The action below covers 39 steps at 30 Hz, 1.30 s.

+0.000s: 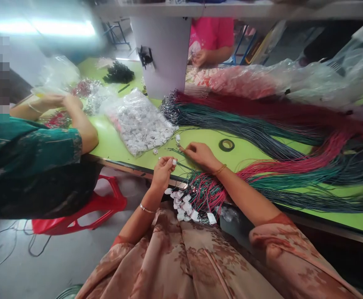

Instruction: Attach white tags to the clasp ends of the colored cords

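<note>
Between the fingertips of my left hand (163, 171) is a small white connector (174, 162), held just over the table's front edge. My right hand (200, 155) is closed around the ends of some thin wires (181, 148), to the right of my left hand. Beyond those fingertips a loose white connector (177, 138) lies on the green table. Wires with white connectors on their ends (186, 207) hang over the edge near my lap. Long bundles of red wires (281, 166) and green wires (293, 179) stretch off to the right.
A clear bag of white connectors (145, 124) lies left of the wires. A roll of black tape (226, 145) rests behind my right forearm. At the left a person in a teal sleeve (60, 143) works beside a red stool (106, 203). Another person in pink (215, 37) is across the table.
</note>
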Available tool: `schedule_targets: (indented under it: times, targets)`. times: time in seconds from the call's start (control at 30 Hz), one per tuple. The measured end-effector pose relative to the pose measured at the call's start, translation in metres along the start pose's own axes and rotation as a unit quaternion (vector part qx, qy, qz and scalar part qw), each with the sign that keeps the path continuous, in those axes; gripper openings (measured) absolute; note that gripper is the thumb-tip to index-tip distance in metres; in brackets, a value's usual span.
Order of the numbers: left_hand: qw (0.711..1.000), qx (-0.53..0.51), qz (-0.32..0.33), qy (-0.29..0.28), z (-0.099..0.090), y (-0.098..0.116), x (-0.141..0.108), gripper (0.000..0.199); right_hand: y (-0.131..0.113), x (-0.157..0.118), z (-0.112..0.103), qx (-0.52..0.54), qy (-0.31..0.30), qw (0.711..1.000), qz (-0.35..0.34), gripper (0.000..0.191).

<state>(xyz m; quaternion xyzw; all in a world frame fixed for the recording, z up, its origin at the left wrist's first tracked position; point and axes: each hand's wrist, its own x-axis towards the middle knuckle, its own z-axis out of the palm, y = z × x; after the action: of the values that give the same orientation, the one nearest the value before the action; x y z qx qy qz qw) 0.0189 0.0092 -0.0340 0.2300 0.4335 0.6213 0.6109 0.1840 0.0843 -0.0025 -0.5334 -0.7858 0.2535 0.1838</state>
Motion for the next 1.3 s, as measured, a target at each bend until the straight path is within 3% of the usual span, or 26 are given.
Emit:
schedule_targets:
  times: [0.17, 0.27, 0.43, 0.57, 0.7, 1.07, 1.3]
  targets:
    - [1.000, -0.008, -0.015, -0.007, -0.001, 0.001, 0.003, 0.031, 0.009, 0.012, -0.004, -0.121, -0.038, 0.991, 0.032, 0.020]
    - [1.000, -0.010, -0.016, -0.011, -0.001, 0.003, 0.002, 0.033, 0.012, 0.008, -0.006, -0.121, -0.006, 0.992, 0.032, 0.022]
    - [1.000, -0.005, -0.015, -0.018, 0.000, 0.005, 0.000, 0.031, 0.005, 0.007, -0.009, 0.057, 0.055, 0.997, 0.012, 0.015]
    - [1.000, -0.001, -0.019, -0.023, 0.000, 0.005, -0.001, 0.031, -0.017, 0.015, -0.008, 0.206, 0.049, 0.977, -0.026, 0.014]
    - [1.000, -0.002, -0.016, -0.027, -0.001, 0.003, -0.001, 0.031, -0.030, 0.016, -0.003, 0.265, 0.018, 0.961, -0.073, 0.016]
    - [0.998, -0.031, -0.034, -0.038, -0.003, 0.002, 0.001, 0.022, -0.011, -0.021, 0.004, 0.175, -0.098, 0.970, -0.139, 0.024]
    - [0.998, -0.023, -0.030, -0.042, -0.002, 0.004, -0.001, 0.023, -0.012, -0.021, 0.009, 0.146, -0.064, 0.977, -0.139, 0.024]
